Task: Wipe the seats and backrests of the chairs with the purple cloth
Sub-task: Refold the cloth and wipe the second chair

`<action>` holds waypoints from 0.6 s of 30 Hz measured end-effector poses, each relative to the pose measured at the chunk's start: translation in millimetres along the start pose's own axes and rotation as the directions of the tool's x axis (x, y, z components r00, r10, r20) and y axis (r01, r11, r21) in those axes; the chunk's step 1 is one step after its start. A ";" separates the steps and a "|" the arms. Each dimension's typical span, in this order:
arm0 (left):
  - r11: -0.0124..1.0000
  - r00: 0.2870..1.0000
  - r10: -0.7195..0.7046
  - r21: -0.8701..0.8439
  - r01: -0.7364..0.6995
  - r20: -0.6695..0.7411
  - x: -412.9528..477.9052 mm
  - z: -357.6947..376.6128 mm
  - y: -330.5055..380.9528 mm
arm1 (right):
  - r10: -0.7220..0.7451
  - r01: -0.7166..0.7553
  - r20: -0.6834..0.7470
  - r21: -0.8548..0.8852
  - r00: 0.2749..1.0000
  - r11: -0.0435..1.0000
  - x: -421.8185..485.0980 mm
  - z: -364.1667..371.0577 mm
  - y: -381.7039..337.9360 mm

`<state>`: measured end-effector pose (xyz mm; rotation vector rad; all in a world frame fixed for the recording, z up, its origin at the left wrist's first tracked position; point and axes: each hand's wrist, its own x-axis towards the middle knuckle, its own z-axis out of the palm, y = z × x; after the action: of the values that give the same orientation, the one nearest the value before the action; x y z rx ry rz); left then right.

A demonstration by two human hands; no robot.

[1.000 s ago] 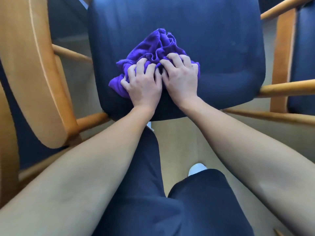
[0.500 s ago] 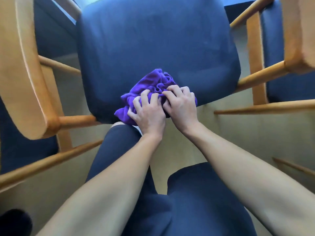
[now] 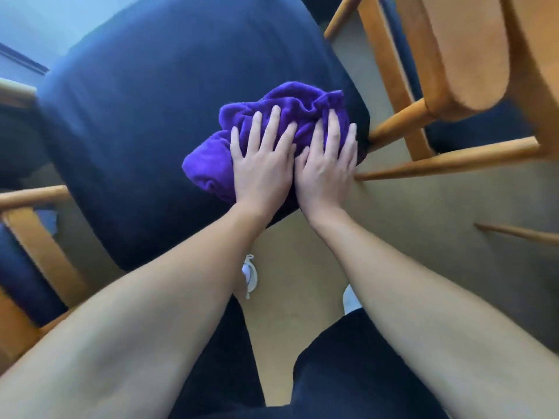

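1. I am pressing the purple cloth (image 3: 287, 101) onto the blue seat (image 3: 145, 131), near its right front corner, with my left hand (image 3: 260, 176) and right hand (image 3: 326, 173) side by side.
2. My fingers (image 3: 273, 125) are lying straight and spread on the cloth, not curling round it.
3. I am judging this seat to be mid-wipe. Its backrest is sitting out of view, and the neighbouring chair (image 3: 462, 55) is probably waiting its turn.
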<state>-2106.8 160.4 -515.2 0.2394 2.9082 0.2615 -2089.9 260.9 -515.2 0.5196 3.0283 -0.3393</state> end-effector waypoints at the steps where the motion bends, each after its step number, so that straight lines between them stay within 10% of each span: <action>1: 1.000 1.000 0.021 -0.006 -0.021 -0.023 -5.0 0.0 -2.9 | 0.019 -0.018 -0.055 0.033 0.998 0.999 -6.0 2.7 -4.4; 14: 0.891 0.955 0.294 -0.348 -0.292 -0.048 21.4 -60.7 6.5 | 0.364 -0.295 -0.233 0.282 0.902 0.913 -0.8 -26.9 -11.0; 18: 0.981 0.989 0.139 -0.130 -0.143 -0.040 23.7 -66.7 -6.3 | 0.421 -0.376 -0.140 0.265 0.896 0.888 -14.1 -30.4 -22.7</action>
<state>-2145.4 148.0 -456.8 0.4236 2.8923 0.4842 -2084.6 242.3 -479.7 1.2421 2.9624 -0.6520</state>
